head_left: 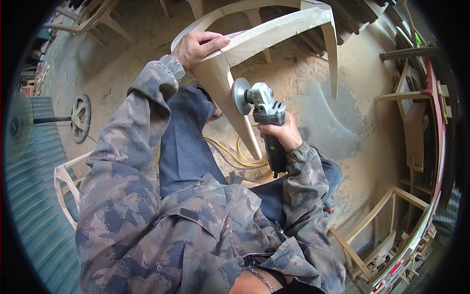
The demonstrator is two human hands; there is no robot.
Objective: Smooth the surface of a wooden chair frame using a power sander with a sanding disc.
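Observation:
A pale wooden chair frame (281, 35) with curved rails and tapering legs stands tilted in front of me. My left hand (196, 49) is closed over its near left corner, at the top of one leg (218, 83). Lower down, my right hand (285, 131) grips the body of an angle grinder (269, 110) with a grey metal head. The grinder's round disc (241, 96) is edge-on beside the right side of that leg and appears to touch it. Part of the grinder's handle is hidden by my right fingers.
Yellow cord (230, 153) lies looped on the dusty floor between my legs. A fan (81, 118) on a round base stands at left, beside corrugated sheeting (36, 196). More wooden chair frames (93, 19) are at the far left, with wooden parts (413, 130) along the right.

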